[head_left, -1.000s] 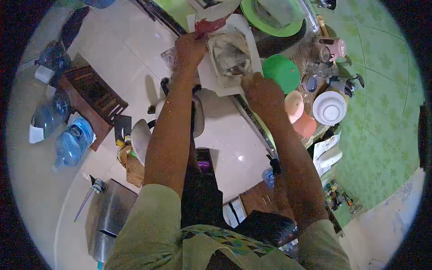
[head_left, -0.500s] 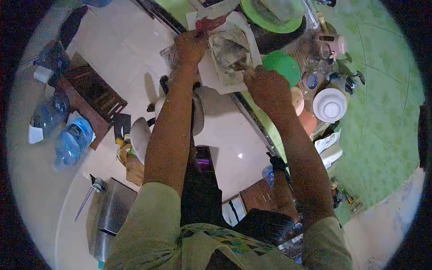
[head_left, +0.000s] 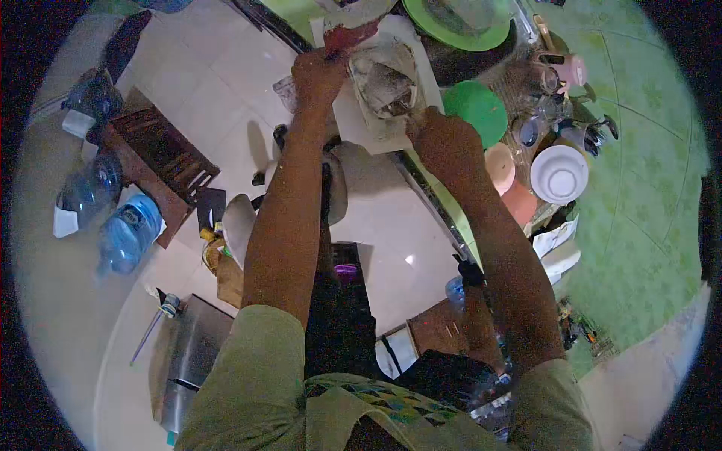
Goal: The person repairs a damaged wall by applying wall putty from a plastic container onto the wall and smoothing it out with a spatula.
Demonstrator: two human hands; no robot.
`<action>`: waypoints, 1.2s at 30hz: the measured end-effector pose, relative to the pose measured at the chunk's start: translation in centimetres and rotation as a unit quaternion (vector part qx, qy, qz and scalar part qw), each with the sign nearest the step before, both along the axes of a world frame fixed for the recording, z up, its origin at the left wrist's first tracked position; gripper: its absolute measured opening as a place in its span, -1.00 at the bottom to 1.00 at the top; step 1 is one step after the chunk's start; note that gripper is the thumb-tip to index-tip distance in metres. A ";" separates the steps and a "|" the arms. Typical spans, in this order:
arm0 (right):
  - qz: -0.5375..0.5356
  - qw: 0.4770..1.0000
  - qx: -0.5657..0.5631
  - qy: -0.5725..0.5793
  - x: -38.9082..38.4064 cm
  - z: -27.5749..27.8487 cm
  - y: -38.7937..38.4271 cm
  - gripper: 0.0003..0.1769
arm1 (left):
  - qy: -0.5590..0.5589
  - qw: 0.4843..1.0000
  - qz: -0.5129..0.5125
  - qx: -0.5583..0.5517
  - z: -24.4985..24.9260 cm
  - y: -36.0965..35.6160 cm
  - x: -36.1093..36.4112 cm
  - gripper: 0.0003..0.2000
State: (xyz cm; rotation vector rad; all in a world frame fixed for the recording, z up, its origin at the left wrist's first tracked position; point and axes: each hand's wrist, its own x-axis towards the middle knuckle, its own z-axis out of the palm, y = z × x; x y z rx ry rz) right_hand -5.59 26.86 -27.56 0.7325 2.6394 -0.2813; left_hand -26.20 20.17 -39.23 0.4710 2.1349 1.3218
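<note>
My left hand (head_left: 316, 75) is closed around the near end of a dark red object (head_left: 350, 36), whose kind I cannot make out. Between my hands lies a pale, roughly rectangular tub or packet (head_left: 361, 64) with greyish, crumpled-looking contents. It rests on a white sheet or board (head_left: 357, 128). My right hand (head_left: 447, 139) has its fingers closed at the near right corner of the tub; what they grip is hidden. A green round lid or plate (head_left: 475, 113) lies just beyond my right hand.
On the right, a green-patterned surface (head_left: 639, 150) carries a white bowl (head_left: 559, 174), a pink mug (head_left: 575, 71) and cups. A large green dish (head_left: 459, 34) stands at the top. Left on the floor are a brown crate (head_left: 150, 165) and a blue-tinted bottle (head_left: 131, 229).
The view has shifted slightly, so most things appear a little to the right. My right hand stays at the tub's corner, and my left keeps hold of the red object.
</note>
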 end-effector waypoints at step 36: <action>0.264 0.925 0.149 -0.231 -14.9 6.0 8.7 -0.90 | 0.035 0.997 -0.025 0.063 -1.2 -0.2 -0.9 -0.70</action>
